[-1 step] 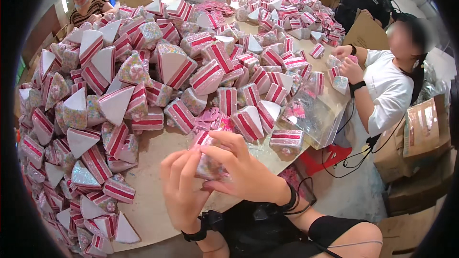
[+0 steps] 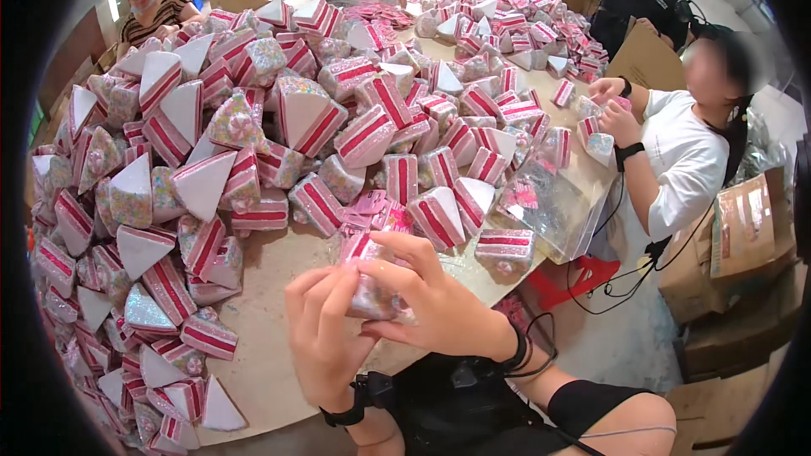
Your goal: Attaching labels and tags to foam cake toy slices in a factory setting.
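Note:
Between my two hands, over the table's near edge, is a fake cake slice (image 2: 372, 300) with pink bands, a glittery surface and coloured sprinkles. My left hand (image 2: 325, 321) grips it from the left, fingers bent against its upper side. From the right, my right hand (image 2: 439, 300) pinches it, with the thumb low and the fingers across the top. Fingers cover part of the slice. Just beyond it lie small pink cards (image 2: 367, 207). A large heap of similar cake slices (image 2: 207, 186) spreads over the left and middle of the table.
One slice (image 2: 505, 247) lies near the right edge of the bare tabletop (image 2: 270, 295), beside a clear plastic bin (image 2: 557, 211). A co-worker in a white shirt (image 2: 684, 148) handles pieces at the right. Cardboard boxes (image 2: 748, 228) and dark cables stand nearby; other people are beyond.
The held slice has turned slightly between my fingers. Both hands stay in nearly the same place, still gripping it.

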{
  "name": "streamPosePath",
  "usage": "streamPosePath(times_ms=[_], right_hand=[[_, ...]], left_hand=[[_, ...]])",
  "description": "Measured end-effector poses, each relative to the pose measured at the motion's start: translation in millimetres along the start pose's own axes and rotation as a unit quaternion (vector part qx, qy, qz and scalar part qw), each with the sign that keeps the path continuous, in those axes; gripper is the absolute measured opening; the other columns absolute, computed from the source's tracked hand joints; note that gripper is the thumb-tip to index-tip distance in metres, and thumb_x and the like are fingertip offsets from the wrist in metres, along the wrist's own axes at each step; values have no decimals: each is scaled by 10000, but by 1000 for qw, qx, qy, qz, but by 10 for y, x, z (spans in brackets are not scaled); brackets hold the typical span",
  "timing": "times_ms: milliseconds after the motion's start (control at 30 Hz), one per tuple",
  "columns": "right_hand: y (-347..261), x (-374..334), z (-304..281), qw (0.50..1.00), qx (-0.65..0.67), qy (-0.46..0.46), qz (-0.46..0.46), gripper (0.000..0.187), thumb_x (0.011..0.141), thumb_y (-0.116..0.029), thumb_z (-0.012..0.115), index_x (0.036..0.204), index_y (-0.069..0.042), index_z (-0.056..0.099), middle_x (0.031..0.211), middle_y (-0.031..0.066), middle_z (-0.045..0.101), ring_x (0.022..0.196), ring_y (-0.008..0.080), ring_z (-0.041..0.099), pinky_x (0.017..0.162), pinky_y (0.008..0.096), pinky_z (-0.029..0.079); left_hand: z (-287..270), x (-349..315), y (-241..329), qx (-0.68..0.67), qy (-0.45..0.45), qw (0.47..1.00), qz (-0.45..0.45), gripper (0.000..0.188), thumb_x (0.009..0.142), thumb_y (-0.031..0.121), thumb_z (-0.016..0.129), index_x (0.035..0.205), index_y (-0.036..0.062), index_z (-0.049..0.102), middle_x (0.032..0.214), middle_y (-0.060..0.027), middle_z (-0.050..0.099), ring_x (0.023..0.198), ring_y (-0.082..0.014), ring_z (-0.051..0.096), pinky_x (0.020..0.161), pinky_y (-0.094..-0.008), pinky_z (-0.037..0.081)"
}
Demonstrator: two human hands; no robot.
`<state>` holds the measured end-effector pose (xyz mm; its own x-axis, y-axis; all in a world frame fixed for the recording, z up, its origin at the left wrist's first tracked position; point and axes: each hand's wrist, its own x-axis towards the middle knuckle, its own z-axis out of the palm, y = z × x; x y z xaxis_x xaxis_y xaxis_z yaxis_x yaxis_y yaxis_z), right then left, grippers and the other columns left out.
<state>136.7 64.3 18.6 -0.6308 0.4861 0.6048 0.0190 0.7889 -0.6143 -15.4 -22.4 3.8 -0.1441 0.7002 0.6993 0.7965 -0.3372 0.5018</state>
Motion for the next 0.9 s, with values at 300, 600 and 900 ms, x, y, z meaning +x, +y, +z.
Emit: streamPosePath(times_ms=[300, 600, 900], right_hand=[[-24, -80, -746, 903, -374, 1, -213, 345, 807, -148, 692, 1150, -122, 664, 1252, 106, 618, 1136, 346, 617, 939, 414, 557], [302, 544, -1706, 713, -690, 118, 40, 582, 818, -205, 744, 1342, -86, 521, 1312, 195, 525, 1188, 363, 522, 936, 474, 459], [2, 195, -347, 913, -351, -171, 114, 349, 824, -254, 727, 1092, -57, 622, 987, 114, 627, 955, 299, 605, 826, 426, 469]], left_hand=[[29, 10, -11, -21, 66, 997, -17, 649, 644, 35, 854, 1242, 55, 603, 1122, -155, 656, 998, -330, 624, 817, -402, 522], [-3, 0, -7, 69, 68, 995, -32, 365, 679, -19, 818, 1012, 70, 698, 884, -67, 660, 791, -257, 618, 683, -375, 480], [3, -11, -10, 43, 103, 994, -17, 294, 677, -90, 787, 921, 53, 705, 773, -79, 634, 687, -230, 608, 600, -328, 462]])
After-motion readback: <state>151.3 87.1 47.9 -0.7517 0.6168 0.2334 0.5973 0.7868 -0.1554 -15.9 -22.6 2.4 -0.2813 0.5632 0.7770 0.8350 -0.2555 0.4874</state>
